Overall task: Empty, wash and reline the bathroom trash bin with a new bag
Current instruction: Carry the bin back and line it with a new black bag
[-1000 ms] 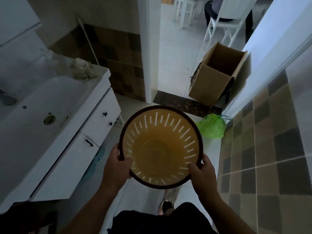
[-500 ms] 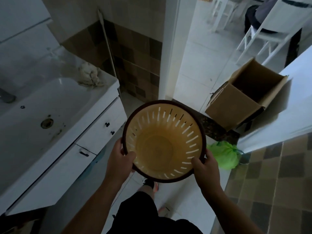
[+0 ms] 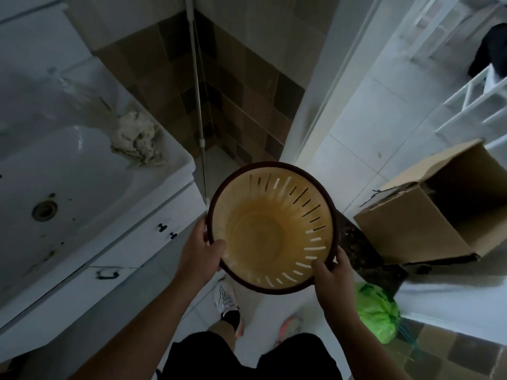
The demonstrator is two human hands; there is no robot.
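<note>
The round, yellow slotted-plastic trash bin with a dark brown rim [image 3: 274,229] is held in the air above the floor, mouth toward the camera. The left hand [image 3: 201,249] and right hand [image 3: 333,278] grip opposite rim edges, thumbs inside.

bin [image 3: 274,229]: centre, held above the floor
sink [image 3: 63,187]: nine o'clock
box [image 3: 428,215]: three o'clock
bag [image 3: 377,311]: five o'clock, on the floor

Empty slotted yellow bin [image 3: 263,237], held aloft
</note>
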